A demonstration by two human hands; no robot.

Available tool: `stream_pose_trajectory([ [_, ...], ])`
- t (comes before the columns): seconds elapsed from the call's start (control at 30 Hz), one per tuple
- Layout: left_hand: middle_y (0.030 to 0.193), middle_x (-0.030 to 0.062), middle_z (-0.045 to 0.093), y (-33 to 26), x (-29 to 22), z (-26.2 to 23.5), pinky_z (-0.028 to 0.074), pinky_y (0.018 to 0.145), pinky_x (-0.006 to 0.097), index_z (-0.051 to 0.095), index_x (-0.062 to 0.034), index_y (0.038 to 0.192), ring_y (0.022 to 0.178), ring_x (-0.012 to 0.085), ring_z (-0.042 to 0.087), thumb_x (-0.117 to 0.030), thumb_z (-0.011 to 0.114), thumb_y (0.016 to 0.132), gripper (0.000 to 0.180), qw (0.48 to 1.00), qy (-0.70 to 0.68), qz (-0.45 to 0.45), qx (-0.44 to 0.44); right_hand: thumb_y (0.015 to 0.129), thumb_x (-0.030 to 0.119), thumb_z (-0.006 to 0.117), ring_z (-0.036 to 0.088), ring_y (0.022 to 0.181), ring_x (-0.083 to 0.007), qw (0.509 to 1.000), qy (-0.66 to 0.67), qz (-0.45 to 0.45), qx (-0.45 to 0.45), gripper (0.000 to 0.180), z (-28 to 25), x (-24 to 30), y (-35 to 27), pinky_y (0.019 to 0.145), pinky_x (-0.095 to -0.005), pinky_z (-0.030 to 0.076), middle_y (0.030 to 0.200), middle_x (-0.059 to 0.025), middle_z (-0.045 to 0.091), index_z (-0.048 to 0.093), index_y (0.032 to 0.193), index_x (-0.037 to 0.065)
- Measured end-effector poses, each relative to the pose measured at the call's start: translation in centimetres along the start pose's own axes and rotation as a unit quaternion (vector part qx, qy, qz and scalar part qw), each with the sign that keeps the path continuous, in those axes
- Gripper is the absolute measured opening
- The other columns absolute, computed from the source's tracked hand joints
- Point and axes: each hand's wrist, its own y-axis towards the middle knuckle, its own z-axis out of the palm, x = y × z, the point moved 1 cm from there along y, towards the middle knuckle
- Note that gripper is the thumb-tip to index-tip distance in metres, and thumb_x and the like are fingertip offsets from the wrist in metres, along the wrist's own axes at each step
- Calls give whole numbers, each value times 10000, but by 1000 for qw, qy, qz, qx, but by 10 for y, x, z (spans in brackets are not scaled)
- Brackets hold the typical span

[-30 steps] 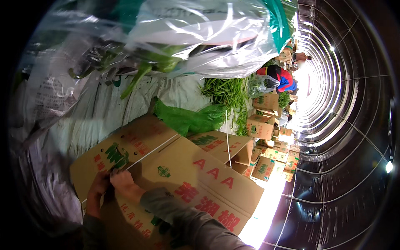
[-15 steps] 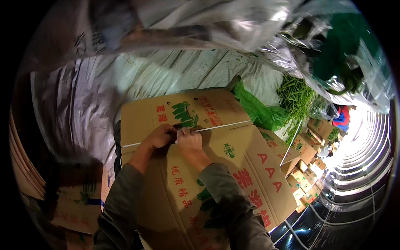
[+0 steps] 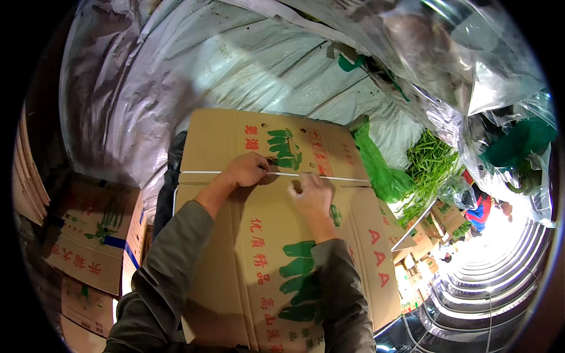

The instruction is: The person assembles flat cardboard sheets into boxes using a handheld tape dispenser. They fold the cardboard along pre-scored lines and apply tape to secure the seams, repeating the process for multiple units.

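Note:
A pile of flattened cardboard cartons (image 3: 226,194), printed with red characters and green vegetable pictures, lies in front of me. A thin white cord (image 3: 203,172) runs taut across it from side to side. Over the cord, left of the middle, my left hand (image 3: 248,170) is closed, thumb and fingers pinching it. Some way to the right, my right hand (image 3: 312,194) is curled with its fingertips at the cord and appears to grip it. The knot or cord ends within the fingers are too small to make out.
Printed cartons (image 3: 88,235) with blue tape stand at the left. Green net bag (image 3: 382,170) and a heap of long green peppers (image 3: 432,159) lie to the right. Grey-white plastic sheeting (image 3: 235,65) spreads behind. Farther right are more cartons (image 3: 412,282) and a person (image 3: 479,212).
Both hands were together at the cord; now they are apart, the right hand farther to the right. My view has shifted, bringing more sheeting and the left cartons into sight.

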Motion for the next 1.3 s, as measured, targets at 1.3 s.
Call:
stream_pose_trajectory([
  [1.3,1019,175,723,-11,-9,-2,518,823,414,715,-53,1042,938,345,684,-120,632,840,228,998,43,-18,-43,724,184,704,679,680,-312,986,18,-8,166,128,63,20,32,622,-436,544,742,-117,673,640,744,75],
])
